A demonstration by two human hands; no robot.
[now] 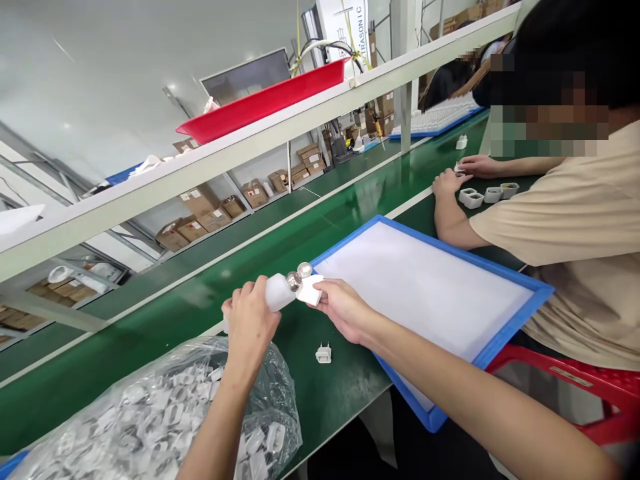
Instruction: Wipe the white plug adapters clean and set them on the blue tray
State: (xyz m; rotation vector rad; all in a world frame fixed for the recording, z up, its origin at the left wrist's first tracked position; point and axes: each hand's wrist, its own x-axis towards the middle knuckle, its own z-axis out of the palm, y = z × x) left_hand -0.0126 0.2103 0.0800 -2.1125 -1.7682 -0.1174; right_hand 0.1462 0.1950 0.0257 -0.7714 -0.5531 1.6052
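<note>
My left hand [251,320] is wrapped round a white plastic bottle [280,292], which is tipped to the right. The bottle has a metal neck and a small round lid [305,269] standing open. Between the fingers of my right hand [345,308] is a white piece of cloth or wipe [309,291], held against the bottle's mouth. A white plug part with two pins [324,353] lies on the green table below my hands. To the left, a clear plastic bag [150,407] full of small white plastic parts lies partly behind my left forearm.
A white board with a blue frame [500,333] lies to the right, overhanging the table edge. Beyond it, a co-worker's hands [453,180] handle a small part near several white pieces [471,198]. A shelf rail with a red tray [265,100] crosses above the green belt [350,200].
</note>
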